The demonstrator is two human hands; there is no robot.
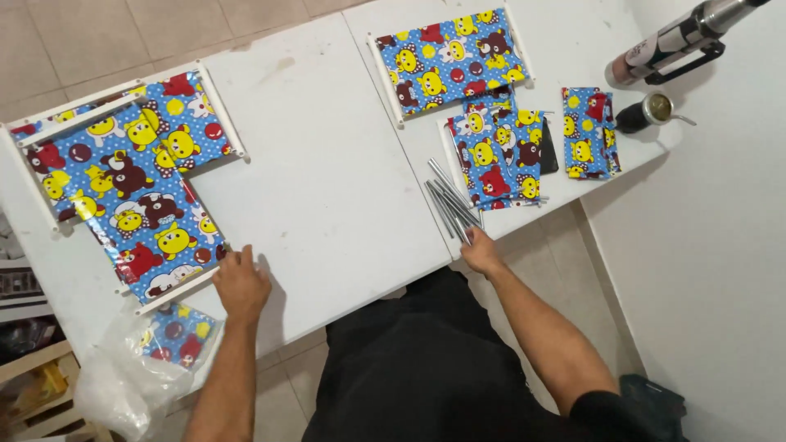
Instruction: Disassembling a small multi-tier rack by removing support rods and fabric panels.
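Observation:
My left hand (241,284) rests flat on the white table (327,180), its fingers touching the near corner of a blue cartoon-print panel (151,221) with a white frame edge. My right hand (481,250) is at the table's front edge, its fingertips on the near ends of a bundle of thin grey metal rods (450,205). Whether the fingers are closed around the rods is hard to tell. More folded blue cartoon-print panels (495,155) lie just beyond the rods.
Another framed print panel (449,59) lies at the far side, and a smaller one (588,133) to the right. A metal flask (675,37) and a small dark cup (651,110) stand at the table's right end. A clear plastic bag (135,368) with print fabric hangs at the near left.

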